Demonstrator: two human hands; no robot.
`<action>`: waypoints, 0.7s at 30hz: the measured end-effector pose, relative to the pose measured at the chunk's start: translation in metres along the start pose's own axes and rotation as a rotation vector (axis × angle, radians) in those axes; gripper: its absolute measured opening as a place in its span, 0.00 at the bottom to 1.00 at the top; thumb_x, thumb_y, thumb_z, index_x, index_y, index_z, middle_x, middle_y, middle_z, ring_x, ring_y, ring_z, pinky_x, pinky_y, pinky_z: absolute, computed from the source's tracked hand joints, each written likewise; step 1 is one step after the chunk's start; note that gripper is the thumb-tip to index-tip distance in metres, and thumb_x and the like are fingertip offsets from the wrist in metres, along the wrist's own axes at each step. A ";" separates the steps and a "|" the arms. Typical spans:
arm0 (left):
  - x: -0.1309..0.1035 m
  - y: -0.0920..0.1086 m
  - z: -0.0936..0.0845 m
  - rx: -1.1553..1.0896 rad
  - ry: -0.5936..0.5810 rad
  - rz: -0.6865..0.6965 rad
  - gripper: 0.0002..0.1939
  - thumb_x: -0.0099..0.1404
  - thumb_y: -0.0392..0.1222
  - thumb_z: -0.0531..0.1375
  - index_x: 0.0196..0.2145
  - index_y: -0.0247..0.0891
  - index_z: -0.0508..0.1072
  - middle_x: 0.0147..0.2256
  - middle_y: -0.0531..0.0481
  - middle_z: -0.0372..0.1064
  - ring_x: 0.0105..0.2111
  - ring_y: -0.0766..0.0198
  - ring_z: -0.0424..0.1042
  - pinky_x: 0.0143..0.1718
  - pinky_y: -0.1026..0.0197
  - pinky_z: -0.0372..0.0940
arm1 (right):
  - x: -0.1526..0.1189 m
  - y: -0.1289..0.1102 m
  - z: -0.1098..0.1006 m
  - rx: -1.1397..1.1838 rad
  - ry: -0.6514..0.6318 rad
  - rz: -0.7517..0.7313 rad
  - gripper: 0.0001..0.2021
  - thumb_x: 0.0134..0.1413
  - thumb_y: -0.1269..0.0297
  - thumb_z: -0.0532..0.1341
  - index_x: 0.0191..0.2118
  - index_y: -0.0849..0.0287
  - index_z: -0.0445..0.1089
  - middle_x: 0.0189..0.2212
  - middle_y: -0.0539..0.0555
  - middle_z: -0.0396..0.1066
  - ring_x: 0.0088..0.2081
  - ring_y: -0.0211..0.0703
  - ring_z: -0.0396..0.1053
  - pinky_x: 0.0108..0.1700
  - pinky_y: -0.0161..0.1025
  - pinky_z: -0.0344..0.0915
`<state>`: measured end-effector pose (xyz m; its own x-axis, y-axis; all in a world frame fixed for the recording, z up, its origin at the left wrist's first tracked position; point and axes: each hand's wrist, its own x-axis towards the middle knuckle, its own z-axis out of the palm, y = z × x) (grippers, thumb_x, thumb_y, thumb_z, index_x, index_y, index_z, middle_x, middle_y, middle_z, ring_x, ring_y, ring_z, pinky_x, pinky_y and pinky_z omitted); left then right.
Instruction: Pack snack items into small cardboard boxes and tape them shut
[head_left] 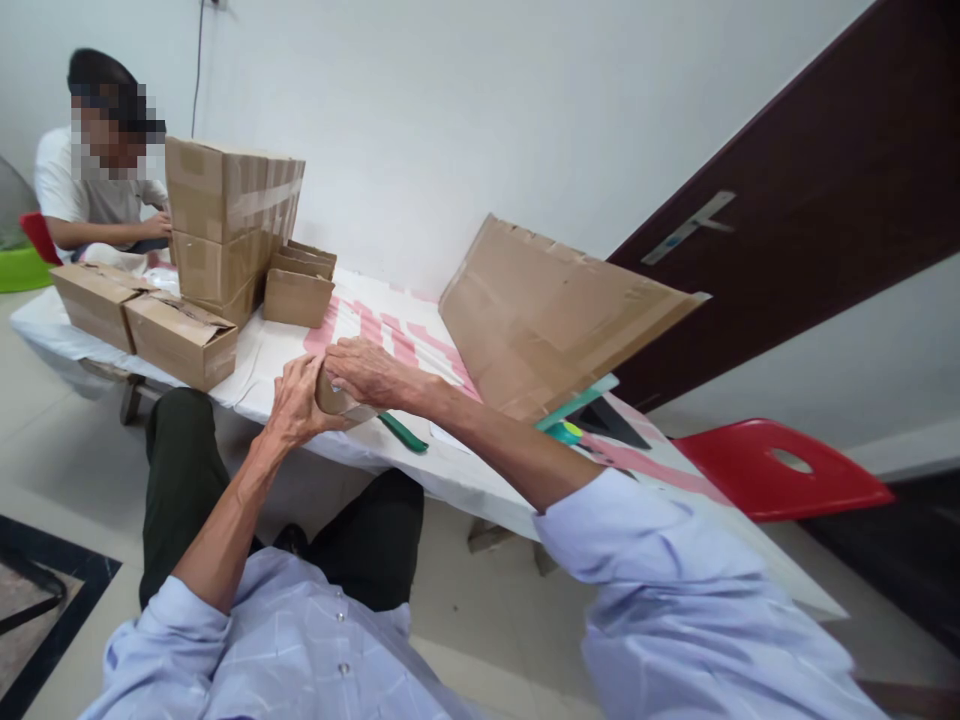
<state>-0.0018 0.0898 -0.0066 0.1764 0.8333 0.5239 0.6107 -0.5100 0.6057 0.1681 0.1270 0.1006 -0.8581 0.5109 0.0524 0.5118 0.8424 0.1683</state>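
Note:
Near the front edge of the cloth-covered table, a small brown cardboard piece or box [337,401] is held between both hands. My left hand [295,400] wraps round its left side, fingers bent. My right hand [367,370] lies over its top and far side with fingers curled on it. Part of the cardboard is hidden by the fingers. Just right of it, a green-handled tool [403,432] rests on the table [480,478], its other end out of sight behind the hands.
Stacked taped boxes [247,195], two boxes [180,335] and open cartons [298,295] stand left. A large cardboard sheet [555,310] leans at the back right, beside a tape roll [564,432]. A red stool [780,468] is at right; a person [97,190] sits far left.

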 end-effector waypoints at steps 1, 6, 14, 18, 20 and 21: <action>0.000 0.000 0.000 0.004 0.002 -0.004 0.55 0.48 0.52 0.79 0.70 0.43 0.62 0.68 0.34 0.62 0.69 0.35 0.61 0.66 0.35 0.62 | -0.001 0.000 -0.003 0.057 0.044 -0.006 0.09 0.70 0.71 0.54 0.40 0.61 0.72 0.41 0.61 0.73 0.42 0.48 0.64 0.47 0.44 0.60; 0.003 -0.006 -0.002 0.024 0.017 -0.002 0.54 0.46 0.49 0.79 0.68 0.41 0.64 0.67 0.34 0.63 0.68 0.35 0.62 0.66 0.35 0.63 | -0.016 -0.001 -0.037 0.368 0.360 0.096 0.06 0.69 0.68 0.54 0.39 0.57 0.68 0.39 0.55 0.72 0.40 0.44 0.65 0.46 0.42 0.62; 0.010 -0.071 -0.026 -0.201 0.058 -0.106 0.54 0.46 0.55 0.77 0.68 0.40 0.65 0.66 0.36 0.66 0.66 0.37 0.67 0.66 0.38 0.66 | -0.114 0.066 -0.028 0.593 0.755 0.451 0.06 0.65 0.61 0.60 0.38 0.57 0.68 0.32 0.48 0.67 0.35 0.39 0.63 0.40 0.38 0.62; 0.021 -0.103 -0.039 -0.365 -0.027 -0.266 0.63 0.40 0.53 0.79 0.71 0.39 0.61 0.71 0.31 0.60 0.70 0.36 0.62 0.62 0.41 0.70 | -0.191 0.108 0.040 0.663 0.833 0.705 0.07 0.61 0.59 0.61 0.35 0.56 0.67 0.28 0.46 0.64 0.31 0.38 0.61 0.37 0.37 0.60; 0.025 -0.112 -0.045 -0.430 -0.080 -0.322 0.65 0.38 0.49 0.79 0.71 0.40 0.60 0.72 0.32 0.59 0.71 0.38 0.61 0.64 0.43 0.68 | -0.223 0.120 0.077 0.667 0.797 0.859 0.07 0.58 0.59 0.59 0.34 0.56 0.67 0.27 0.46 0.65 0.31 0.38 0.62 0.36 0.37 0.61; 0.026 -0.116 -0.048 -0.449 -0.103 -0.357 0.64 0.37 0.47 0.78 0.71 0.41 0.60 0.72 0.33 0.60 0.71 0.38 0.61 0.65 0.44 0.67 | -0.235 0.123 0.095 0.662 0.779 0.935 0.07 0.57 0.59 0.59 0.33 0.55 0.66 0.27 0.46 0.65 0.31 0.39 0.63 0.36 0.37 0.61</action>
<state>-0.1048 0.1606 -0.0346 0.1075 0.9753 0.1930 0.2628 -0.2151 0.9406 0.4367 0.1269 0.0154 0.1218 0.8831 0.4530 0.6398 0.2790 -0.7161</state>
